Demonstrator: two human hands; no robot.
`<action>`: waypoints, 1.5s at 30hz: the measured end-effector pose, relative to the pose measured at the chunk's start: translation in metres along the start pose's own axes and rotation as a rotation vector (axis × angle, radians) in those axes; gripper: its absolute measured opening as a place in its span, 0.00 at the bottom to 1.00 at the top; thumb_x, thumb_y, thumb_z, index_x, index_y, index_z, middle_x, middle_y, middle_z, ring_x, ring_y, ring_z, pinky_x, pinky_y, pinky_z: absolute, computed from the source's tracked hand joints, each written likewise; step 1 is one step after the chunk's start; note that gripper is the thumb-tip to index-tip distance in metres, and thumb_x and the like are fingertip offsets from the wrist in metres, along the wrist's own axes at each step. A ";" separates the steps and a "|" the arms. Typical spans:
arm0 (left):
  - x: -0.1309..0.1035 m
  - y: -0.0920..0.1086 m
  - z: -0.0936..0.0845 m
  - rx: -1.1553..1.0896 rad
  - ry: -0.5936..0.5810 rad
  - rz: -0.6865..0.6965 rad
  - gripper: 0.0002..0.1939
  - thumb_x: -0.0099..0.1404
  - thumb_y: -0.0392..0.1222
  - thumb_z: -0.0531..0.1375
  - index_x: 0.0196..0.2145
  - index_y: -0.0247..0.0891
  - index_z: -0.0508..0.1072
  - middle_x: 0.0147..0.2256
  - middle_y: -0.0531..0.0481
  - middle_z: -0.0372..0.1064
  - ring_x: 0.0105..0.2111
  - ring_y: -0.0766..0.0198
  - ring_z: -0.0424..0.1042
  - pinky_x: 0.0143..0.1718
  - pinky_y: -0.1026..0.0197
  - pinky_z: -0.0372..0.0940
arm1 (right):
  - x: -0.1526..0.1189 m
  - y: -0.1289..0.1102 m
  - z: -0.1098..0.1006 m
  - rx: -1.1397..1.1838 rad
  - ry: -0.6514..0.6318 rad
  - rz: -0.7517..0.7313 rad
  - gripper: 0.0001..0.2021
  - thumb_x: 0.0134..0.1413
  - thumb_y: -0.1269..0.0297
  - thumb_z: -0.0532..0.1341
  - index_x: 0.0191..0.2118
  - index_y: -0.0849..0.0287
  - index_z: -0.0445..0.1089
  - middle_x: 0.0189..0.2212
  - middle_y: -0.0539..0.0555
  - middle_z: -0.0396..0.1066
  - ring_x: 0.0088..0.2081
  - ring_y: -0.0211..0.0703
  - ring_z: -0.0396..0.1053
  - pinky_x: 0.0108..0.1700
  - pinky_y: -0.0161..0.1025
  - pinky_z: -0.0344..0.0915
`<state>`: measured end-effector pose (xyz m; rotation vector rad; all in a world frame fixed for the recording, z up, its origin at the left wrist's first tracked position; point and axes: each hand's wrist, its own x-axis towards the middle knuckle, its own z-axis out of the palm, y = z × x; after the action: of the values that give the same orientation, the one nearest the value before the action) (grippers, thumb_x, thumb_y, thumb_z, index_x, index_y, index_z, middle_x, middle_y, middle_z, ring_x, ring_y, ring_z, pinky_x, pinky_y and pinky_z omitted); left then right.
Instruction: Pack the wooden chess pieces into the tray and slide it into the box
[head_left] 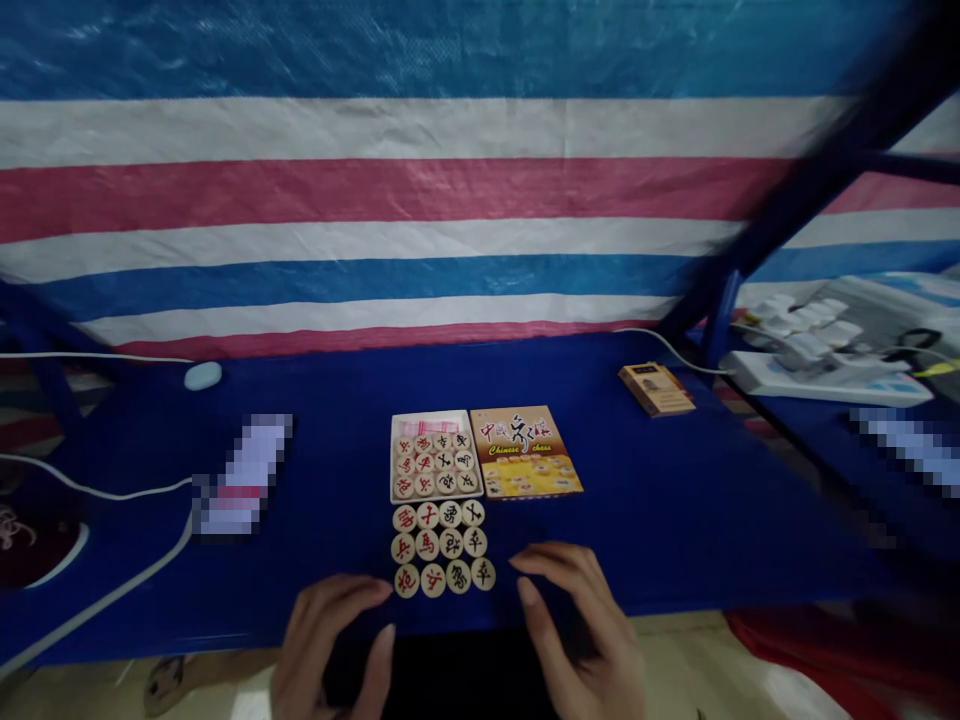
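Note:
Several round Chinese chess pieces (427, 545) lie face up in rows on the blue table, red-marked ones to the left and black-marked ones to the right. Directly behind them, a white box tray (392, 460) holds more such pieces and a folded pink-and-white sheet (429, 428). Its printed "Chinese chess" lid (529, 452) lies against the tray's right side. My left hand (330, 635) is beside the front left piece, thumb and fingers apart, holding nothing. On the other side, my right hand (574, 620) is just right of the rows, also empty with fingers apart.
A pixelated phone (246, 475) with cables lies at left, near a small white rounded device (203, 376). A small brown box (657, 389) sits back right. Beyond stands a power strip (825, 378) with plugs, by a dark frame post (721, 318). Striped sheeting hangs behind.

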<state>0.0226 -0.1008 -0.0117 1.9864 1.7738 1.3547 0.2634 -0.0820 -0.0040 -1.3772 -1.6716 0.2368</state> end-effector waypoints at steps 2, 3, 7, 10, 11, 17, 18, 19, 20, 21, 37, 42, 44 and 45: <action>-0.001 -0.004 0.007 0.014 -0.077 -0.008 0.10 0.69 0.42 0.61 0.47 0.45 0.76 0.45 0.47 0.74 0.45 0.55 0.74 0.44 0.53 0.70 | -0.006 0.008 0.012 -0.014 -0.080 -0.001 0.10 0.64 0.68 0.60 0.48 0.52 0.72 0.44 0.54 0.73 0.47 0.47 0.72 0.44 0.44 0.72; -0.002 -0.006 0.010 0.025 -0.108 -0.005 0.10 0.69 0.41 0.61 0.47 0.46 0.76 0.46 0.47 0.75 0.46 0.54 0.73 0.46 0.52 0.69 | -0.010 0.011 0.016 -0.026 -0.105 -0.022 0.10 0.63 0.69 0.60 0.48 0.52 0.72 0.44 0.54 0.73 0.47 0.48 0.72 0.45 0.46 0.72; -0.005 -0.010 0.015 0.039 -0.125 0.018 0.10 0.69 0.39 0.61 0.47 0.46 0.75 0.46 0.48 0.76 0.48 0.54 0.72 0.48 0.50 0.67 | -0.019 0.018 0.025 -0.085 -0.129 -0.126 0.11 0.60 0.70 0.63 0.48 0.53 0.73 0.45 0.55 0.75 0.47 0.50 0.73 0.45 0.49 0.71; -0.004 -0.010 0.021 0.030 -0.097 0.045 0.07 0.68 0.38 0.62 0.44 0.45 0.74 0.44 0.49 0.77 0.45 0.55 0.73 0.47 0.51 0.67 | -0.020 0.020 0.029 -0.116 -0.115 -0.196 0.13 0.57 0.70 0.65 0.48 0.53 0.74 0.45 0.54 0.76 0.45 0.50 0.74 0.43 0.48 0.71; -0.004 -0.009 0.024 0.031 -0.081 0.054 0.06 0.68 0.38 0.62 0.43 0.44 0.74 0.43 0.50 0.78 0.44 0.56 0.73 0.47 0.51 0.67 | -0.020 0.020 0.029 -0.121 -0.116 -0.207 0.14 0.57 0.71 0.65 0.48 0.52 0.74 0.45 0.54 0.77 0.45 0.50 0.74 0.43 0.48 0.71; -0.005 -0.005 0.019 -0.033 -0.015 0.038 0.04 0.68 0.35 0.62 0.40 0.43 0.72 0.41 0.49 0.78 0.42 0.58 0.75 0.44 0.53 0.68 | -0.016 0.016 0.020 -0.041 -0.088 -0.191 0.14 0.57 0.74 0.65 0.48 0.53 0.73 0.43 0.54 0.77 0.44 0.49 0.75 0.43 0.48 0.72; -0.001 -0.005 0.016 -0.050 -0.007 0.034 0.05 0.68 0.35 0.63 0.40 0.42 0.72 0.42 0.49 0.78 0.42 0.59 0.75 0.44 0.54 0.69 | -0.011 0.015 0.017 -0.015 -0.071 -0.189 0.14 0.57 0.75 0.65 0.48 0.54 0.73 0.44 0.54 0.77 0.45 0.49 0.74 0.43 0.48 0.72; 0.004 -0.006 0.013 -0.062 -0.001 0.030 0.05 0.67 0.35 0.63 0.40 0.42 0.71 0.43 0.49 0.77 0.43 0.60 0.76 0.44 0.54 0.69 | -0.004 0.013 0.015 0.010 -0.054 -0.190 0.15 0.56 0.75 0.66 0.48 0.54 0.73 0.44 0.55 0.77 0.46 0.48 0.74 0.44 0.48 0.72; 0.011 -0.006 0.011 -0.070 0.005 0.021 0.06 0.67 0.35 0.64 0.41 0.42 0.71 0.44 0.49 0.77 0.43 0.60 0.76 0.45 0.55 0.70 | 0.005 0.012 0.014 0.035 -0.034 -0.196 0.16 0.56 0.76 0.66 0.48 0.54 0.73 0.44 0.55 0.77 0.46 0.48 0.74 0.44 0.48 0.72; 0.020 -0.007 0.011 -0.083 0.007 0.014 0.06 0.67 0.36 0.64 0.41 0.42 0.71 0.45 0.49 0.76 0.43 0.61 0.77 0.45 0.56 0.70 | 0.016 0.010 0.015 0.058 -0.016 -0.201 0.16 0.55 0.76 0.66 0.49 0.54 0.72 0.45 0.55 0.76 0.46 0.48 0.74 0.45 0.48 0.72; 0.074 -0.004 0.054 -0.294 -0.033 0.155 0.07 0.66 0.31 0.65 0.37 0.41 0.72 0.46 0.49 0.77 0.45 0.63 0.78 0.46 0.59 0.74 | 0.064 0.007 0.053 0.203 0.026 -0.278 0.11 0.58 0.76 0.66 0.43 0.52 0.71 0.44 0.53 0.77 0.45 0.44 0.76 0.44 0.44 0.74; 0.075 -0.003 0.055 -0.297 -0.047 0.135 0.07 0.65 0.32 0.65 0.37 0.41 0.72 0.46 0.49 0.78 0.41 0.63 0.79 0.43 0.59 0.75 | 0.065 0.006 0.053 0.228 0.017 -0.267 0.12 0.57 0.76 0.67 0.43 0.52 0.70 0.45 0.53 0.77 0.46 0.44 0.76 0.44 0.45 0.74; 0.073 -0.003 0.055 -0.311 -0.042 0.145 0.07 0.65 0.32 0.65 0.37 0.41 0.72 0.46 0.49 0.78 0.43 0.63 0.79 0.43 0.59 0.75 | 0.064 0.006 0.053 0.233 0.010 -0.266 0.12 0.58 0.76 0.66 0.43 0.52 0.70 0.45 0.52 0.76 0.46 0.44 0.75 0.44 0.45 0.73; 0.073 -0.004 0.055 -0.317 -0.045 0.147 0.07 0.65 0.32 0.65 0.37 0.41 0.72 0.46 0.49 0.77 0.44 0.62 0.79 0.43 0.59 0.74 | 0.064 0.006 0.053 0.231 -0.001 -0.264 0.12 0.58 0.76 0.66 0.43 0.51 0.70 0.46 0.52 0.77 0.46 0.44 0.75 0.44 0.45 0.73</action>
<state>0.0500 -0.0138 -0.0091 1.9825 1.3175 1.5116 0.2318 -0.0053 -0.0038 -0.9753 -1.7462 0.2679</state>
